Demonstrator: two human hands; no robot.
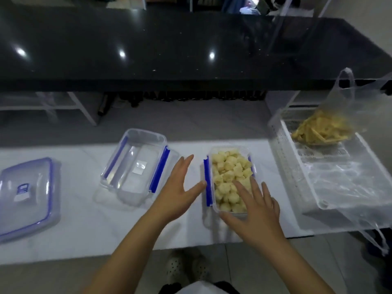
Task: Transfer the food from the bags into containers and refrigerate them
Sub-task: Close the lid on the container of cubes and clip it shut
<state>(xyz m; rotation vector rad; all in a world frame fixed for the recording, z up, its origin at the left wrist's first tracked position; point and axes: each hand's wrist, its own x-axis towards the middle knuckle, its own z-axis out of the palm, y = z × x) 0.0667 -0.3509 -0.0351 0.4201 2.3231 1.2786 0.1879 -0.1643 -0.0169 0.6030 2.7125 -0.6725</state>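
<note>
A clear container (209, 164) with blue clips stands on the white counter, full of pale yellow food chunks (230, 175). My right hand (255, 211) lies flat over its near end, fingers spread. My left hand (180, 187) is open just left of it, thumb close to the blue clip. An empty clear container (135, 166) sits further left. A lid (27, 196) with blue trim rests at the far left. At the right, a clear plastic bag (347, 98) holding yellow strips (320, 131) stands in a white perforated tray (292, 166).
A crumpled empty plastic bag (350, 185) lies in the tray and hangs over its near edge. Beyond the white counter (84, 225) runs a glossy black counter (169, 45). Floor tiles and my shoes show below the counter's front edge.
</note>
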